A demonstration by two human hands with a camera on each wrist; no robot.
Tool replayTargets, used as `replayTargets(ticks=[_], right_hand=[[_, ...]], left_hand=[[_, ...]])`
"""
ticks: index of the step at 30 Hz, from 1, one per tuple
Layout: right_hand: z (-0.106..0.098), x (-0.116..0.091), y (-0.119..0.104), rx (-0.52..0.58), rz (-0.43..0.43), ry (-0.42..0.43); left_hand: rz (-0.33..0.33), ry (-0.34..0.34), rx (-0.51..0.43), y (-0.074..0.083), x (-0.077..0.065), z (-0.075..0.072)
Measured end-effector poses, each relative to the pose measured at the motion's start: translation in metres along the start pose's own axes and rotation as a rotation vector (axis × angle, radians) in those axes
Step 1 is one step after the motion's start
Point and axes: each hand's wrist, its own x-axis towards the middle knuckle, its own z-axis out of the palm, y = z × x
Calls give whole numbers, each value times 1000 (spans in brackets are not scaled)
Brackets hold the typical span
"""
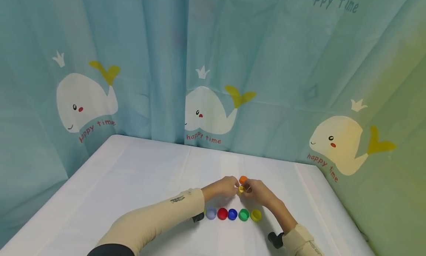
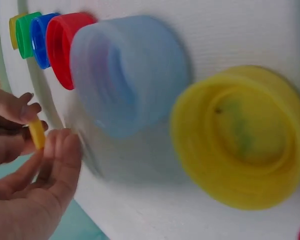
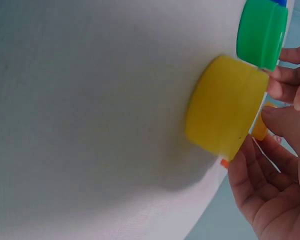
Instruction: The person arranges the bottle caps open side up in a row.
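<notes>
Above the row of caps, my left hand [image 1: 228, 186] and right hand [image 1: 258, 191] meet at a small yellow bottle cap [image 1: 241, 189]. Thumb and fingers of both hands pinch its edges. Held on edge, the cap [image 2: 37, 134] looks orange-yellow in the left wrist view, and the fingers partly cover it. An orange cap [image 1: 243, 179] lies just beyond the hands. In the right wrist view my right hand [image 3: 277, 192] appears behind a larger yellow cap [image 3: 225, 107], its thumb on the held cap [image 3: 260, 126].
A row of caps lies nearer me on the white table [image 1: 149, 163]: pale lavender [image 1: 211, 213], red [image 1: 222, 213], blue [image 1: 232, 214], green [image 1: 244, 214] and yellow [image 1: 256, 215]. Another yellow cap [image 2: 245, 140] sits at the left end, mostly behind my left sleeve. A whale-print curtain [image 1: 166, 63] hangs behind.
</notes>
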Motion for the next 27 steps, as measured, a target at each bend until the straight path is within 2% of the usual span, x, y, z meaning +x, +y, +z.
replayTargets(ticks=[4,10,18,27], right_hand=[[1,-2,-2,21,-15,37],[0,-7,-3,99,-19,109],[-3,-11,-8,195,-86,174],[-12,-19,-9,254,-51,167]], left_hand=[[50,69,-98,-5,0,0],[63,127,-228,-9,1,0],[129,170,-302,-13,-4,-3],[232,201,-341,-11,-10,-1]])
